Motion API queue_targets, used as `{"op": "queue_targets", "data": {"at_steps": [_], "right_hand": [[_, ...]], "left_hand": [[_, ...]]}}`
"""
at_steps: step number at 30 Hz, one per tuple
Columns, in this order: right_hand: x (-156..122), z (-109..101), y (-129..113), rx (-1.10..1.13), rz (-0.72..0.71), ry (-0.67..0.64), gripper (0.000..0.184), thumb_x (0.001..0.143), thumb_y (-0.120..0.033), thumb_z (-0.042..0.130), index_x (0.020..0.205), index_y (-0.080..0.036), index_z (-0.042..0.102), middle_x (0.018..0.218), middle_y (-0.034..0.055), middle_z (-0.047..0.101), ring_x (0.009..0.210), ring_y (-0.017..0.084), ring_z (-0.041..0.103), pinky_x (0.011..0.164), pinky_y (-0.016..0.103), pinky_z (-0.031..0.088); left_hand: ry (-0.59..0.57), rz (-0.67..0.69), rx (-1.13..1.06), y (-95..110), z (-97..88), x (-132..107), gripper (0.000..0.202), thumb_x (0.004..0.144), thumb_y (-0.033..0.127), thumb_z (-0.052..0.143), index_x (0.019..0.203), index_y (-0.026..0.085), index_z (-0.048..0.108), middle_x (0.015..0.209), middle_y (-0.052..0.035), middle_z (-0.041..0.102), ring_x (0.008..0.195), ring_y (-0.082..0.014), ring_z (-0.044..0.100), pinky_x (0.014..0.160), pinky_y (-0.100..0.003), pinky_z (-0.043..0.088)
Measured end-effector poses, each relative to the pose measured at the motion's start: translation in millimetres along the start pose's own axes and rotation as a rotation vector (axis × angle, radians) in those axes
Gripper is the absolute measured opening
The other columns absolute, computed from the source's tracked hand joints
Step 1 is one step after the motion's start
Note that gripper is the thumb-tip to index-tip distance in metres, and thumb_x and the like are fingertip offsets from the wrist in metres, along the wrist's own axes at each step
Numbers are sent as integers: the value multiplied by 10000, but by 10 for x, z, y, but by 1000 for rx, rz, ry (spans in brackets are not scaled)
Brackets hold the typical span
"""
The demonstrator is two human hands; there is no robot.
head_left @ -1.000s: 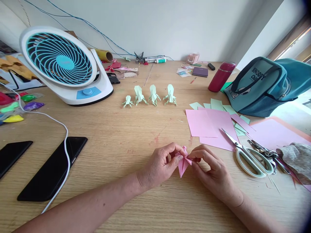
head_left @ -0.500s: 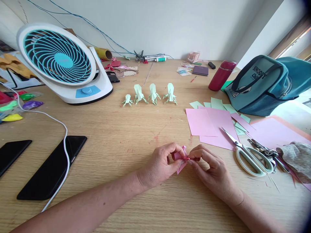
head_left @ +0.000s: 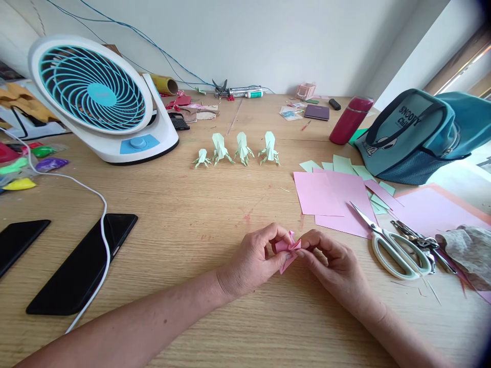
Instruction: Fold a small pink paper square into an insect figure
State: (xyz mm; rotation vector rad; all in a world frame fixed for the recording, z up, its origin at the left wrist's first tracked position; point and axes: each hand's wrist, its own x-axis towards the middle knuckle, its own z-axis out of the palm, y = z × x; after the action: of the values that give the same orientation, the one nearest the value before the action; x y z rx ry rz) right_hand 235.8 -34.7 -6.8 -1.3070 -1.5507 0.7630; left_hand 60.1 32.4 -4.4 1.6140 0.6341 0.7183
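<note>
A small folded piece of pink paper (head_left: 294,245) is held between my hands, just above the wooden table. My left hand (head_left: 264,253) pinches it from the left with thumb and index finger. From the right, my right hand (head_left: 326,255) closes thumb and fingertips on a pointed flap at the paper's edge. Part of the piece is hidden behind the fingers. Farther back, several pale green folded paper figures (head_left: 242,148) with thin legs stand in a row.
Pink paper sheets (head_left: 320,194) and green scraps (head_left: 343,164) lie to the right, with white-handled scissors (head_left: 401,253) partly over them. A teal bag (head_left: 406,138) and red bottle (head_left: 351,121) stand behind. On the left are a fan (head_left: 95,92), a dark phone (head_left: 76,271) and a white cable (head_left: 105,225).
My right fingers have shifted slightly, and a pink flap now shows opened out between the hands where a narrow folded edge was. The left hand stays nearly in place.
</note>
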Motion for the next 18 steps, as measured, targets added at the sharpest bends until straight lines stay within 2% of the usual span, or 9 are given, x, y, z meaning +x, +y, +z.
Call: {"op": "queue_targets", "data": {"at_steps": [4, 6, 11, 15, 18], "right_hand": [[4, 2, -12, 69, 71, -7, 154, 908, -324, 684, 816, -209, 639, 746, 8, 663, 671, 131, 623, 632, 222, 528], [3, -1, -5, 96, 88, -6, 132, 893, -307, 707, 821, -215, 644, 757, 3, 674, 687, 129, 633, 648, 214, 529], [-10, 1, 51, 203, 147, -17, 104, 864, -279, 744, 855, -232, 652, 790, 3, 699, 732, 137, 661, 679, 218, 536], [-16, 17, 84, 230, 168, -2, 123, 846, -278, 763, 878, -234, 653, 770, 1, 697, 704, 141, 658, 649, 226, 530], [-11, 29, 83, 240, 165, 2, 128, 842, -273, 765, 871, -233, 647, 770, -1, 696, 698, 138, 662, 644, 223, 533]], "left_hand": [[34, 26, 95, -32, 0, -14, 235, 889, 234, 676, 1089, 191, 559, 811, 6, 687, 585, -69, 599, 547, -165, 461], [31, 25, 102, -30, 2, -14, 254, 893, 230, 675, 1114, 183, 560, 787, 10, 692, 579, -69, 597, 552, -164, 462], [8, -35, 40, 19, 5, -2, 116, 902, 244, 658, 932, 149, 597, 671, 22, 644, 533, -56, 544, 491, -137, 410], [18, -71, 27, 32, 8, 2, 174, 881, 269, 679, 802, 133, 605, 633, 24, 621, 506, -45, 504, 478, -134, 386], [12, -69, 5, 17, 6, 2, 185, 877, 277, 683, 786, 133, 612, 639, 26, 603, 522, -52, 501, 493, -147, 394]]}}
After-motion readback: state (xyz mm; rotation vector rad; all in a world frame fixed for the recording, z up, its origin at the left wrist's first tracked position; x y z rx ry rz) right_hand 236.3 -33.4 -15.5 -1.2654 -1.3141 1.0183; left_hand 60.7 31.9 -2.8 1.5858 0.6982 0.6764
